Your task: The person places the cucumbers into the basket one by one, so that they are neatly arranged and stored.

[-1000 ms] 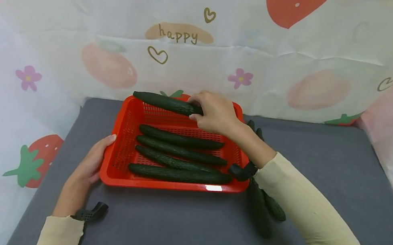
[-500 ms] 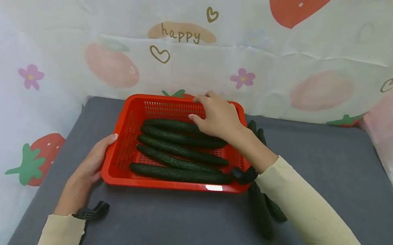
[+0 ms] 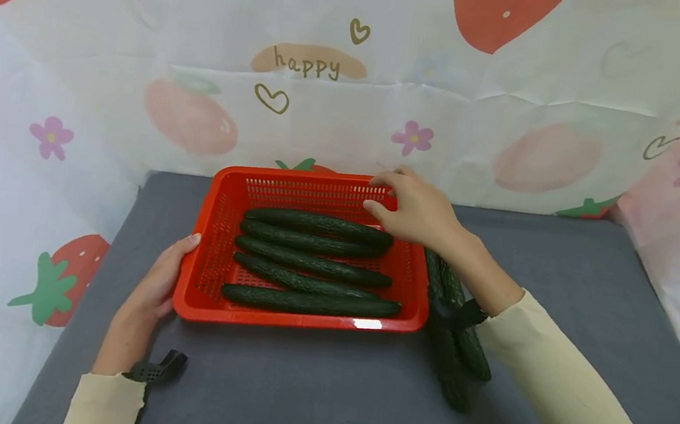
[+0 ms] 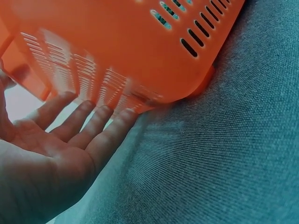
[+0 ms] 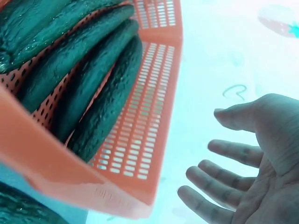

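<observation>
A red plastic basket (image 3: pixel 302 323) with slotted walls holds several dark green cucumbers (image 3: pixel 311 301) lying side by side, the rearmost cucumber (image 3: pixel 320 224) close to the back wall. My left hand (image 3: pixel 162 279) holds the basket's left side, thumb at the rim; in the left wrist view its fingers (image 4: pixel 110 135) lie against the slotted outer wall. Over the basket's back right corner is my right hand (image 3: pixel 413 206), with nothing in it and its fingers spread apart. The right wrist view shows that hand (image 5: pixel 247 163) beside the basket wall (image 5: pixel 145 116), apart from it.
More cucumbers (image 3: pixel 456 351) lie on the grey cloth-covered table (image 3: pixel 307 390) just right of the basket, partly under my right forearm. A white printed curtain (image 3: pixel 324 126) hangs along the table's back edge.
My right hand has set a cucumber down in the basket behind the others and let it go, then moved to the right. The left hand stays at the basket's left side.
</observation>
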Demonstrator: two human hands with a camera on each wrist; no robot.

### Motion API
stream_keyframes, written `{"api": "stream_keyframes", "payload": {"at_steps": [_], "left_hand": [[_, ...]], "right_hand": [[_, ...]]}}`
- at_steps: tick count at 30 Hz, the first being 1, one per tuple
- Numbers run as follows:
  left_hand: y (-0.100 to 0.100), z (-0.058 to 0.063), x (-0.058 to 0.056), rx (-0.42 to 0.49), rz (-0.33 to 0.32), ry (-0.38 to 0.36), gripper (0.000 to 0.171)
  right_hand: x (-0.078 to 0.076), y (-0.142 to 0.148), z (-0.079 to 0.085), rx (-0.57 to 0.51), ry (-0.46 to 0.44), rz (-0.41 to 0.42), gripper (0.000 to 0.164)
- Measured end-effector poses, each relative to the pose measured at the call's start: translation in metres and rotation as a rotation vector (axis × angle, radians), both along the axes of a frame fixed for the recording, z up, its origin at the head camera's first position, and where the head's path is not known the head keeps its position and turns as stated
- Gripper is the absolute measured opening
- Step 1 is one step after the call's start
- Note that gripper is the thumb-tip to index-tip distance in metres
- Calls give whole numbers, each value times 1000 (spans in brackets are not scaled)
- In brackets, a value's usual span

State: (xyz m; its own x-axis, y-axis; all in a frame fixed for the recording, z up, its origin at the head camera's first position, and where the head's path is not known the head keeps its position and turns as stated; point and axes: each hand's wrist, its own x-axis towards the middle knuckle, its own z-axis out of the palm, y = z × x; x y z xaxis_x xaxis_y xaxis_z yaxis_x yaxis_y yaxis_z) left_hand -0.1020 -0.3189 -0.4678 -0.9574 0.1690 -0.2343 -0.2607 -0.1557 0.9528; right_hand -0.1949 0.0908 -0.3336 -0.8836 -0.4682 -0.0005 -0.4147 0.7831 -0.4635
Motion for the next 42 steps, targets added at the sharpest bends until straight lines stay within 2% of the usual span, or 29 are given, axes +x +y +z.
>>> {"api": "stream_keyframes", "payload": {"at_steps": [9,19,23,29,42], "left_hand": [[0,2,0,-8,2,-11,30],[0,2,-2,14,-20,39,27],[0,3,-2,10,-19,19,28],[0,3,1,-11,14,-30,28],[1,1,2,11,-15,20,32]], "right_hand": [[6,24,-4,-30,-3,-33,47],[13,50,-15,-77,-8,-83,48],[18,59,-19,-106,-19,-112,49],[29,71,-31,-171,-62,-152,52],[49,100,-63,-260,-97,-198,54]]}}
